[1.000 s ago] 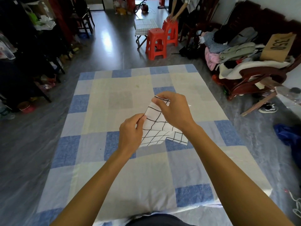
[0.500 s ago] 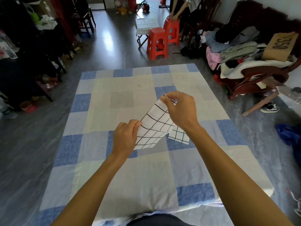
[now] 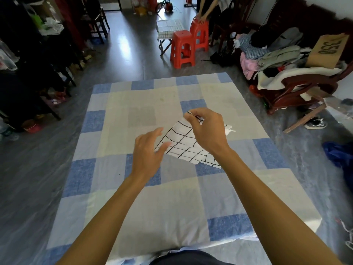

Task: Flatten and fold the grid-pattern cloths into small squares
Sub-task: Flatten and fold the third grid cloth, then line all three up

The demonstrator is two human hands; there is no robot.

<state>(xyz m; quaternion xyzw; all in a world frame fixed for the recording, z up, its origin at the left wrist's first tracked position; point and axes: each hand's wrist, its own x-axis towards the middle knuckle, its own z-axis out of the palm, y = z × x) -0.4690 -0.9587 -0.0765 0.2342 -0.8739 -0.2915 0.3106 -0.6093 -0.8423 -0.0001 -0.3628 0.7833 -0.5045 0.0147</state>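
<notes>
Right hand [image 3: 207, 131] pinches the top corner of the grid cloth [image 3: 180, 144]; left hand [image 3: 148, 152], fingers spread loose, hovers at its left edge above the checked sheet [image 3: 133, 207].

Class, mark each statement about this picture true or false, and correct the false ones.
1. The right hand pinches the grid-pattern cloth by its upper corner. True.
2. The left hand grips the cloth in a tight fist. False: it is open with fingers spread and holds nothing.
3. The cloth lies flat on the checked sheet as a small folded square. False: it is held up by one corner and slants down toward the sheet.
4. Two red stools stand on the floor beyond the sheet. True.
</notes>
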